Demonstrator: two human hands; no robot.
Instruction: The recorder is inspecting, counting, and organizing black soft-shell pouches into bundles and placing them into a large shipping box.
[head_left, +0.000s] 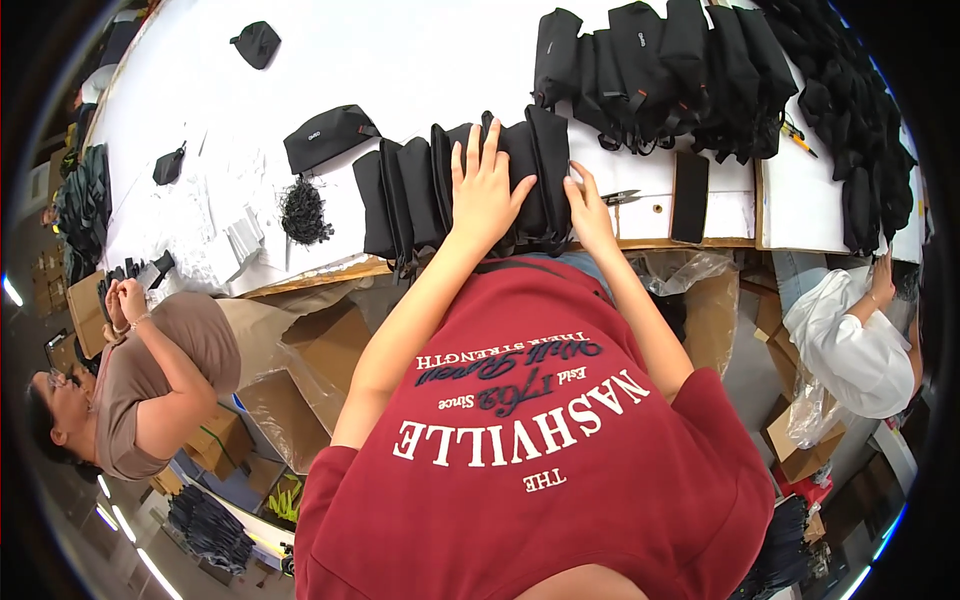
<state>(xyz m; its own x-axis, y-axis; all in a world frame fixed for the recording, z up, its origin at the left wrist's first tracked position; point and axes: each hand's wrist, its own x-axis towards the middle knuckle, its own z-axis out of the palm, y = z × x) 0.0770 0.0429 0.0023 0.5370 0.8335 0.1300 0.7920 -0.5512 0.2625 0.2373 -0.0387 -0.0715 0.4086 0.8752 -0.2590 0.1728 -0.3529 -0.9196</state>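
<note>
A row of black fabric pouches [420,190] stands packed side by side at the table's near edge, in front of me. My left hand [484,192] lies across the top of the row, its fingers spread and pointing away from me. At the row's right end, my right hand [592,208] rests its slightly bent fingers against the side of the last pouch [549,165]. Neither hand is closed around anything. Just beyond the row's left part, a single black pouch [330,138] lies on its side.
More black pouches [660,75] are bunched at the far right. Small scissors [622,197], a dark flat strip [689,198] and a yellow pen [802,140] lie right of my hands. Black thread scraps [305,211] sit leftward. Co-workers [165,385] work on both sides.
</note>
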